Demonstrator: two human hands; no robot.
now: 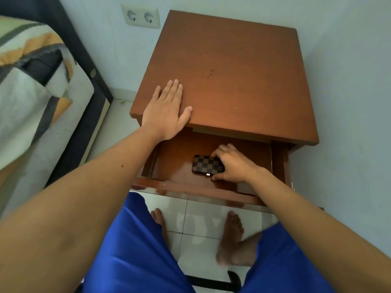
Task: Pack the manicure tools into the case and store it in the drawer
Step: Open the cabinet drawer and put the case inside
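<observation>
I'm looking down at a brown wooden nightstand (232, 70) against a pale wall, its drawer (190, 187) pulled open toward me over white floor tiles. The checkered case (206, 163) lies flat on the drawer floor, at centre frame, closed, with a small metal clasp on its near edge. My right hand (232, 163) is curled over its right end, fingers on the far edge and thumb at the near edge by the clasp, so I read that as a grip on the case. I judge the case stiff, light and compact, with a smooth skin that could slide on the glossy drawer bottom; holding it across the short width, as now, looks the surest hold, clear of the clasp so it doesn't pop. My left hand (167, 108) lies flat and open on the nightstand top at its near left corner, fingers straight, steadying the cabinet. Packing looks done; what I judge is left is letting go and pushing the drawer in. A bed (31, 81) with patterned bedding fills the left of frame, a double wall socket (140, 17) sits upper left
</observation>
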